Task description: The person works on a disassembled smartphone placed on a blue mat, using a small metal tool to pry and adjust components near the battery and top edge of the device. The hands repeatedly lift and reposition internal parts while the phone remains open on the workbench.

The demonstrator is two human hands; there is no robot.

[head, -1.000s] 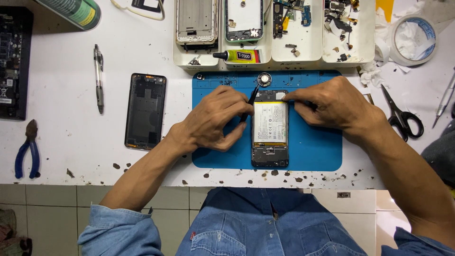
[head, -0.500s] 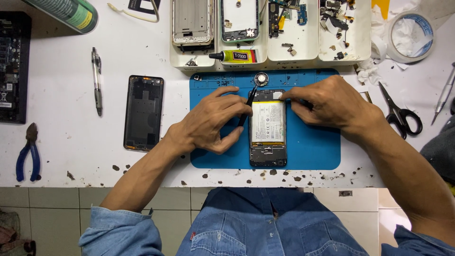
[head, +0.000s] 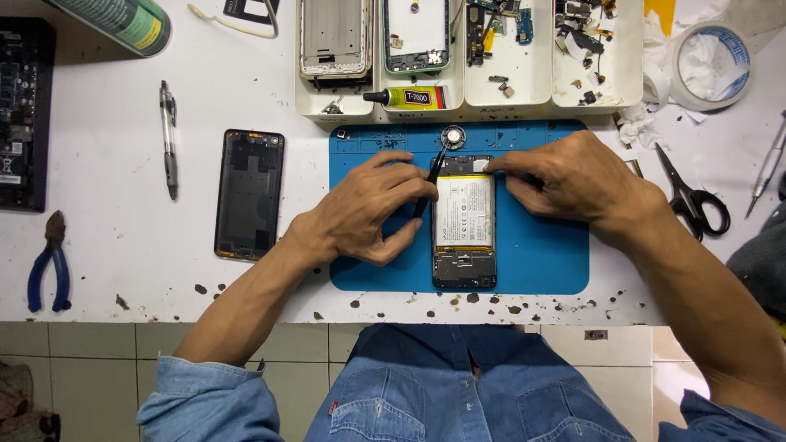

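Nothing much has moved since before: we still bend over the opened phone (head: 464, 221) on the blue mat (head: 540, 254). Our left hand (head: 368, 209) pinches a thin black tool (head: 427, 184) at the phone's left edge; our right hand (head: 573, 176) presses fingertips on its top right corner.

Rolled-up blue denim sleeves (head: 209, 393), blue denim jeans (head: 467, 385), bare forearms.

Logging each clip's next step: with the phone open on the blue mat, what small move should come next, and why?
Probably ease the thin black tool a little further along the upper left edge of the opened phone. The left hand has its tip there, by the battery, and the right hand pins the top right corner, steadying the phone on the blue mat.
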